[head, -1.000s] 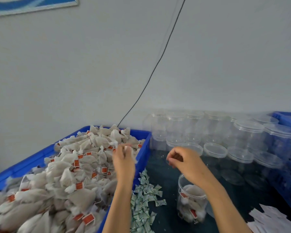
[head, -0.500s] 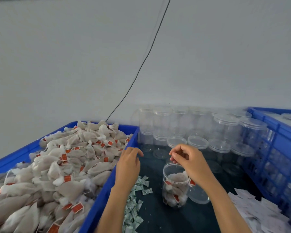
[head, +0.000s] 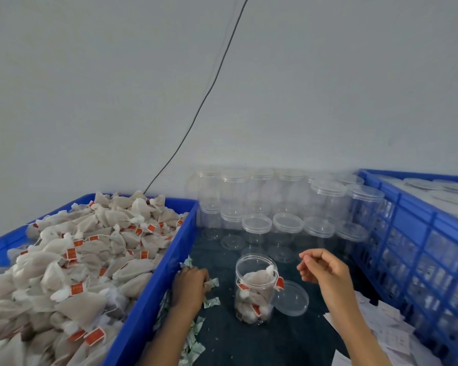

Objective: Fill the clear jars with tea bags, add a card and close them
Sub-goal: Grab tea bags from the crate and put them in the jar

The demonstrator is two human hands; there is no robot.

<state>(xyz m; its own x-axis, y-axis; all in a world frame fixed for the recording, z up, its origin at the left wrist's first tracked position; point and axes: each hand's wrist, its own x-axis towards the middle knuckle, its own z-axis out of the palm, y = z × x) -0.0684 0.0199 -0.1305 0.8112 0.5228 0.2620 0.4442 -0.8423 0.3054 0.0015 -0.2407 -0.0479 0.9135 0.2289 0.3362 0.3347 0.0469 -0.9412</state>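
An open clear jar [head: 255, 289], part-filled with tea bags [head: 254, 281], is seen between the hands. Small green packets [head: 209, 283] are touched by the left hand [head: 189, 286]; whether one is pinched cannot be told. The right hand [head: 323, 269] is held loosely curled and empty just beside the jar's rim.

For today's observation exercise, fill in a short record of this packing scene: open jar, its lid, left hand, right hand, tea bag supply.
open jar: jar upright on the dark mat, partly filled with tea bags
lid: loose lid beside the jar, on its right
left hand: left hand on the small green sachets
right hand: right hand raised right of the jar, fingers loosely curled, holding nothing visible
tea bag supply: blue crate heaped with tea bags
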